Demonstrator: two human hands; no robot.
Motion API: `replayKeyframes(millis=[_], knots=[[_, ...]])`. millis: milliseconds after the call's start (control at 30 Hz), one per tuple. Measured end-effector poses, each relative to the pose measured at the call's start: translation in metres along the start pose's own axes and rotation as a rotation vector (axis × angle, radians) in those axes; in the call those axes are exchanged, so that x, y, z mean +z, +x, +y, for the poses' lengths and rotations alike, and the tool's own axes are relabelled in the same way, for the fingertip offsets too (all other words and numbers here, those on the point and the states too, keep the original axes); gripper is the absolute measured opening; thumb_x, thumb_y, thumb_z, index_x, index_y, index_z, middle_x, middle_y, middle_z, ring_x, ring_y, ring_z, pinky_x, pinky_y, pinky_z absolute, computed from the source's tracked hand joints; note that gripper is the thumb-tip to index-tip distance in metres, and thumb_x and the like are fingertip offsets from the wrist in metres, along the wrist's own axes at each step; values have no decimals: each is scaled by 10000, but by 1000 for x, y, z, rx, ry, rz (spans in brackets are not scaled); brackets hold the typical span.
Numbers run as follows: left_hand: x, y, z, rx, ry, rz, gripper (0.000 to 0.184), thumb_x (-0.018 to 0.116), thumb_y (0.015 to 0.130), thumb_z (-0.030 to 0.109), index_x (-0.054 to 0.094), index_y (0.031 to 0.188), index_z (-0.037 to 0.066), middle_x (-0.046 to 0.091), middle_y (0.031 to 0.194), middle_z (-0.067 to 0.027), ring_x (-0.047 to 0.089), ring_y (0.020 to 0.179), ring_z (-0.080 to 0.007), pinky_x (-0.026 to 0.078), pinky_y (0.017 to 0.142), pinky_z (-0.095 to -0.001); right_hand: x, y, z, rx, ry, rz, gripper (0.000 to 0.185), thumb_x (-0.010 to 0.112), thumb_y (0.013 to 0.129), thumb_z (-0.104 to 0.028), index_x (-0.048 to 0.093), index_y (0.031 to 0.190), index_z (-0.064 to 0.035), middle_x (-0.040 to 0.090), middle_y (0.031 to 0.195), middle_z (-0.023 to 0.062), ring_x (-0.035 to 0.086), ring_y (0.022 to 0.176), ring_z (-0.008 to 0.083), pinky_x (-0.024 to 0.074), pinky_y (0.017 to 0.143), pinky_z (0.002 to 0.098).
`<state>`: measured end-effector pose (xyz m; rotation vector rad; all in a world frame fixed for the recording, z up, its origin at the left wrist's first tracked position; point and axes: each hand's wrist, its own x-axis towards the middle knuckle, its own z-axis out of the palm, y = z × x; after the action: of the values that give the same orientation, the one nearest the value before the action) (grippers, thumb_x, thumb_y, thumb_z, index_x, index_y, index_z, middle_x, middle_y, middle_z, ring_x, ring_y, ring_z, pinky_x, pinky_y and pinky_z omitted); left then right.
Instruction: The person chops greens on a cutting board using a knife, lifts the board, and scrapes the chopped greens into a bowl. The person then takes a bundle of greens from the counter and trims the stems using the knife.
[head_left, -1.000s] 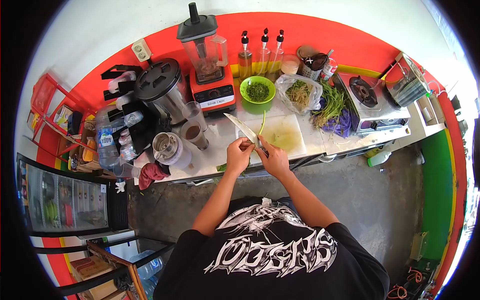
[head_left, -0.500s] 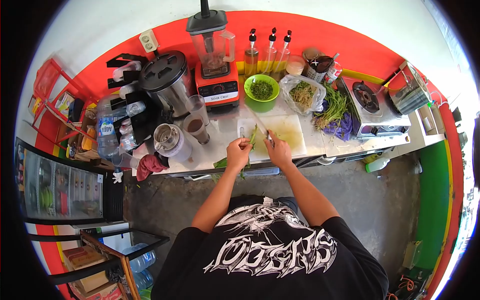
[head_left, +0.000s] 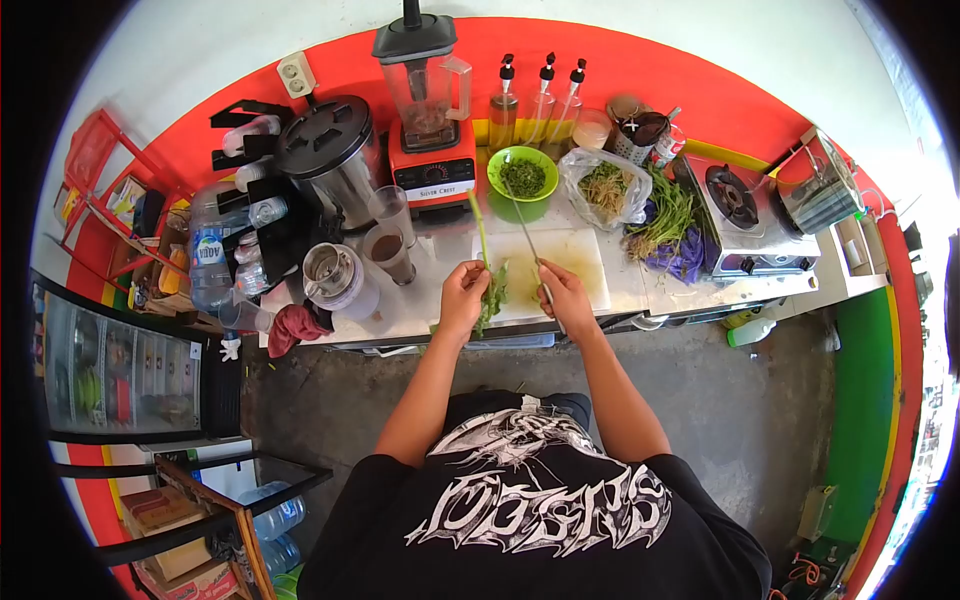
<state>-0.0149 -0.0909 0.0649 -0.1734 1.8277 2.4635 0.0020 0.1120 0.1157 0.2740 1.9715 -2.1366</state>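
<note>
My left hand (head_left: 463, 300) is closed around a green leafy stalk (head_left: 496, 291), with a bare stem sticking up and leaves hanging by the fingers. In my right hand (head_left: 566, 300) is a long knife (head_left: 527, 230), its thin blade slanting up and away toward the bowl. Both hands are over the near side of a white cutting board (head_left: 588, 258), which has greenish stains. Beyond the board stands a lime-green bowl (head_left: 520, 212) containing chopped greens (head_left: 523, 177).
Right of the bowl are a plastic bag of roots (head_left: 603, 190), a bunch of greens (head_left: 656, 225) and a gas stove (head_left: 760, 240). A red blender (head_left: 435, 165), cups (head_left: 390, 255) and a steel container (head_left: 335, 275) stand left. Pump bottles (head_left: 542, 105) line the wall.
The knife has swung to point further up and away, and my right hand has turned with it. In my left hand the stalk stands higher, with more leaves showing.
</note>
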Motion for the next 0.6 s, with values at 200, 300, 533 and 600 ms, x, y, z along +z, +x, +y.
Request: replayKeyframes(millis=[200, 300, 533, 600], knots=[[13, -5, 34, 20, -118, 16, 154, 619, 994, 81, 612, 1119, -9, 679, 996, -53, 629, 895, -109, 506, 817, -260, 31, -23, -12, -82, 144, -233, 497, 532, 1051, -217, 436, 1500, -27, 461, 634, -24, 382, 515, 49, 320, 470, 216], [17, -5, 38, 32, -173, 4, 161, 622, 994, 83, 615, 1130, -3, 679, 993, -49, 631, 899, -109, 511, 821, -269, 42, -29, -15, -156, 108, -284, 504, 537, 1047, -191, 422, 1510, -29, 443, 632, -35, 365, 523, 44, 318, 481, 213], [17, -7, 44, 73, -229, 1, 156, 616, 993, 68, 617, 1133, -1, 665, 1019, -48, 636, 892, -122, 529, 863, -288, 53, -26, -16, -205, 100, -287, 507, 579, 1016, -130, 455, 1502, -58, 418, 652, -71, 355, 570, 29, 303, 504, 218], [16, -7, 46, 70, -244, -15, 156, 617, 990, 62, 612, 1133, 1, 658, 1029, -47, 643, 907, -128, 533, 890, -297, 55, -26, -16, -227, 59, -276, 506, 585, 1012, -136, 465, 1497, -61, 418, 658, -70, 358, 578, 31, 309, 512, 222]])
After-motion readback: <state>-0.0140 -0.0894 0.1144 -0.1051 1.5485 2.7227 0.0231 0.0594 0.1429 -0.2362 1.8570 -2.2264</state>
